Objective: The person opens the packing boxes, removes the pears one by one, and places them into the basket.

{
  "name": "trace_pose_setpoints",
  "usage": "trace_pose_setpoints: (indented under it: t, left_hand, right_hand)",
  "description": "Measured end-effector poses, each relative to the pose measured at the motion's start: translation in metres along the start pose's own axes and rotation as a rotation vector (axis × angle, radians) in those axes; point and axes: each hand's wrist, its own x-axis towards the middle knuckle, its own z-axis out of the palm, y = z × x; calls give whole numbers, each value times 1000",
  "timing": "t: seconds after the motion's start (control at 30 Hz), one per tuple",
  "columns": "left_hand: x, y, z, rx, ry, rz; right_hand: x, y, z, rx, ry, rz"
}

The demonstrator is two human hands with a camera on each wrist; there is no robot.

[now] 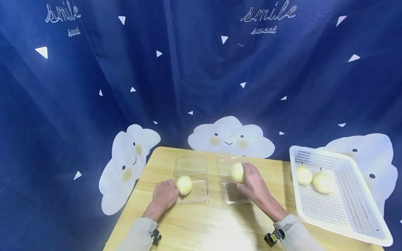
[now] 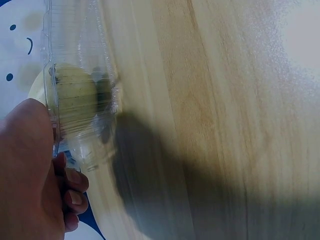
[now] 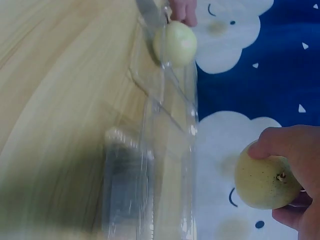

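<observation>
My right hand (image 1: 255, 183) holds a round pale-yellow pear (image 3: 265, 180) between thumb and fingers, above the right clear plastic box (image 1: 235, 193). That box lies with its lid folded back. Another pear (image 1: 184, 185) sits at the left side of the left clear plastic box (image 1: 201, 199), whose lid also lies back. Beside this pear, my left hand (image 1: 164, 193) is at the box's left edge. In the left wrist view, the thumb reaches the box rim and the other fingers (image 2: 75, 195) curl outside the wall.
A white perforated plastic basket (image 1: 370, 205) stands on the right of the wooden table (image 1: 188, 226), with two pears (image 1: 323, 182) inside at its left. Behind the table hangs a dark blue curtain (image 1: 201, 69) with white clouds and triangles.
</observation>
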Motion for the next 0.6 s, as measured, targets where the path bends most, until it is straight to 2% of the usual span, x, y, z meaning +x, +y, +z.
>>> trace_pose_setpoints:
  t: [0.37,0.6]
  left_hand:
    - [0,0,-3,-20,30,-7]
    - [-2,1,-3,10,24,-5]
  right_hand:
    - [-13,27,-18,-16,20,28]
    - [-21,46,-30,-36,110,-14]
